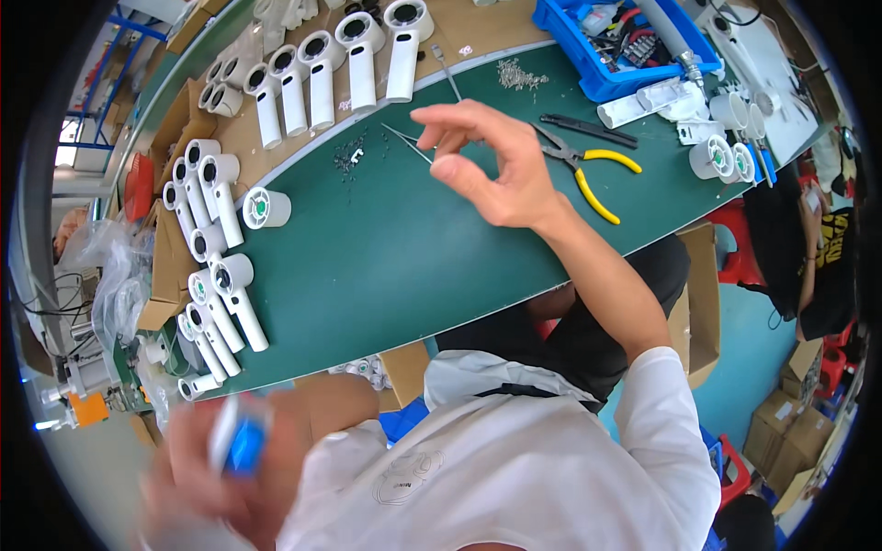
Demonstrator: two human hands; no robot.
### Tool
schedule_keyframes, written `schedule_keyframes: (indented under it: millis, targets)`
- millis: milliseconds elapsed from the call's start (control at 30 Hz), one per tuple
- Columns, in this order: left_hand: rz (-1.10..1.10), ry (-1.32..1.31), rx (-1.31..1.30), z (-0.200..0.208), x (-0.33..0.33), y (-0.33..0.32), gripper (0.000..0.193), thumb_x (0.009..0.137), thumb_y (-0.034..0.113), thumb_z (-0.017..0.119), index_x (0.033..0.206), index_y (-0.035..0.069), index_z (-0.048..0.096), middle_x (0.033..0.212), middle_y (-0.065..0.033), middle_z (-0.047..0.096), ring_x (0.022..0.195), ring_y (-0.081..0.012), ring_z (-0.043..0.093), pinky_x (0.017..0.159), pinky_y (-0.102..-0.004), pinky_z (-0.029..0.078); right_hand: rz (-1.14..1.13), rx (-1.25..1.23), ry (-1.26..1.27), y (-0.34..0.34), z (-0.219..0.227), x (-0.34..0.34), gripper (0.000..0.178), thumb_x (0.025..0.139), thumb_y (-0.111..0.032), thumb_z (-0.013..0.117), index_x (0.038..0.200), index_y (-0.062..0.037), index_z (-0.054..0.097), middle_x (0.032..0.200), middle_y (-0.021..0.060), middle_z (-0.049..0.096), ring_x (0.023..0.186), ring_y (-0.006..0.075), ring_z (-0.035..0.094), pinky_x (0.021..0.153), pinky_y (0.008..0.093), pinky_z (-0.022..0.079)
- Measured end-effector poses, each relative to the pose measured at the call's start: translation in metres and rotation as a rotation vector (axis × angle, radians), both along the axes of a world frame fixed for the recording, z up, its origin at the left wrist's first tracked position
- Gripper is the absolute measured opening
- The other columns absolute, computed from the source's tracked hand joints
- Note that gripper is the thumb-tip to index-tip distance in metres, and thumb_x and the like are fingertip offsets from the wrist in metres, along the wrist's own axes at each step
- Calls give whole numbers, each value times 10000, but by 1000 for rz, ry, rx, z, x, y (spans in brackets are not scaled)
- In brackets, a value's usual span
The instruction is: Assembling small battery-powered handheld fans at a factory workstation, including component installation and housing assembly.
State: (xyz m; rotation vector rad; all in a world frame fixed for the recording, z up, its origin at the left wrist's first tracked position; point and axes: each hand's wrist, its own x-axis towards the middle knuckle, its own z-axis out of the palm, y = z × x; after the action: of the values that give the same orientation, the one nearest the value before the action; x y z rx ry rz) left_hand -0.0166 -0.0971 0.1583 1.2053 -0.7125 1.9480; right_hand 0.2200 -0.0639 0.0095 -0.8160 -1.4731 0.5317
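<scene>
My right hand (501,170) is raised over the green table (386,266), fingers curved and thumb apart from the forefinger, with nothing visible between them. Beside its fingertips lie thin metal tweezers (404,140), partly hidden by the hand. Pliers with yellow handles (588,170) lie open just right of my wrist. At the lower left, off the table, my left hand (207,468) is smeared by motion. It grips a blue-and-white object (243,445) whose kind I cannot make out. A round white part with a green centre (266,208) stands at the table's left.
White dryer-shaped units (322,83) stand in rows along the back and left. Small dark screws (347,156) and silver ones (521,75) lie in piles. A blue bin (597,83) of tools stands at the back right. Another person (795,248) sits at the right.
</scene>
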Motion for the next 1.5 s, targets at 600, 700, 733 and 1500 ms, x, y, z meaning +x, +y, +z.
schedule_keyframes:
  millis: [600, 700, 733, 1500]
  targets:
    - [-85, -388, 167, 3, -13, -6, 236, 546, 44, 733, 728, 51, 582, 658, 16, 511, 552, -115, 534, 470, -272, 483, -75, -51, -44, -3, -6, -6, 367, 866, -38, 617, 1230, -2, 585, 837, 72, 667, 673, 118, 622, 620, 233, 510]
    - [-124, 83, -151, -8, -8, 4, 249, 533, 20, 752, 741, 31, 616, 644, 16, 507, 547, -123, 539, 437, -294, 472, -46, -27, -46, -2, -3, -4, 403, 859, -72, 632, 1251, 2, 569, 863, 81, 672, 720, 137, 637, 682, 259, 523]
    - [-200, 50, -120, -25, 6, 3, 279, 582, 80, 753, 836, 17, 657, 697, 4, 545, 585, -147, 559, 494, -363, 507, -22, -2, -64, -2, -5, -2, 437, 859, -116, 648, 1268, 6, 556, 898, 90, 674, 760, 149, 645, 727, 280, 530]
    - [-111, 1464, -1014, -161, 36, 81, 341, 948, 191, 593, 1173, -58, 533, 910, -113, 635, 841, -160, 640, 763, -292, 510, 52, -468, 189, -7, 0, -10, 625, 809, -111, 735, 1354, -3, 450, 1167, 137, 634, 1037, 210, 639, 899, 328, 508]
